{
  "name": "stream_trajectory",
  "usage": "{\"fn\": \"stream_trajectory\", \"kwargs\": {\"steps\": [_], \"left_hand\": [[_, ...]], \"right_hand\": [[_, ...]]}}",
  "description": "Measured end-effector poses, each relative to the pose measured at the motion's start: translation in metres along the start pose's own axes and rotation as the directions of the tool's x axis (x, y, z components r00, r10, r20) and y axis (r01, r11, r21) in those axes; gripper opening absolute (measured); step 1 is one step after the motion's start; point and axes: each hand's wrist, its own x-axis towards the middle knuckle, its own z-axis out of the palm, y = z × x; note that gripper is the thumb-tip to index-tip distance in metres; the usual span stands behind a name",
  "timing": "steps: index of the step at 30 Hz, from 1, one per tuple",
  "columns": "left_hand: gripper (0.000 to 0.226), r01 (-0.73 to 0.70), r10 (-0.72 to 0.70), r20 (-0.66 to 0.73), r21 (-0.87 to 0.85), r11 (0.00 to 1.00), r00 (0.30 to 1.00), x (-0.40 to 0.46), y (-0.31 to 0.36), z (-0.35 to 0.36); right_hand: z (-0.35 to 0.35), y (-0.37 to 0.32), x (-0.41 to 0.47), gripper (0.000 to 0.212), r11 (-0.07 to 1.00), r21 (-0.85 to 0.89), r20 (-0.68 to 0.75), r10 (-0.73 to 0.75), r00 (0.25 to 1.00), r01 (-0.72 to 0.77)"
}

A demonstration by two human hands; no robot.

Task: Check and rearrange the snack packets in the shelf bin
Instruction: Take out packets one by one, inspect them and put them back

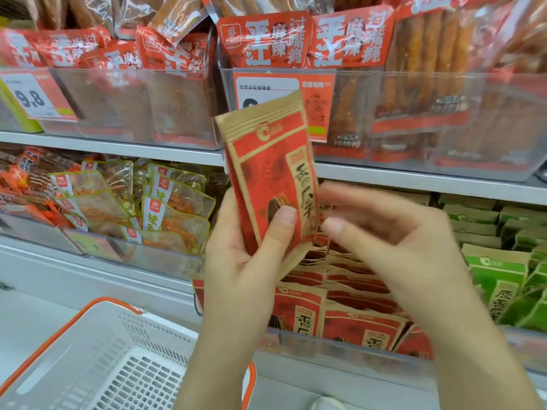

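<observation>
Nearest the camera, a white perforated plastic basket with orange rim (97,350) is sitting low at the left. Above it, the left hand (236,261) is gripping a red and kraft-brown paper snack packet (266,170), thumb pressing on its front, holding it upright and slightly tilted above the clear shelf bin (340,347). The right hand (393,247) is hovering just beside the packet, fingers loosely spread and blurred, grasping nothing. Matching red packets (349,315) are standing in rows inside the bin, with green packets (509,291) lying to their right. Farther back, on the upper shelf, large red-topped bags of spicy sticks (349,39) are standing in clear bins.
</observation>
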Motion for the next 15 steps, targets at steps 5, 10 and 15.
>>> {"fn": "stream_trajectory", "kwargs": {"steps": [5,10,15], "left_hand": [[0.032,-0.059,0.033,0.201,0.122,0.991,0.979,0.01,-0.011,0.019],[0.035,0.003,-0.064,0.241,0.245,0.969,0.969,0.018,-0.028,0.035],[0.032,-0.051,-0.118,0.286,0.522,0.851,0.951,0.031,-0.039,0.044]], "right_hand": [[-0.043,-0.004,0.002,0.044,0.998,-0.015,-0.094,-0.061,0.994,0.06],[-0.062,0.001,0.005,0.007,0.972,-0.216,-0.138,-0.121,0.983,0.09],[-0.075,0.021,0.004,0.007,0.958,-0.284,-0.218,-0.09,0.972,0.025]]}}
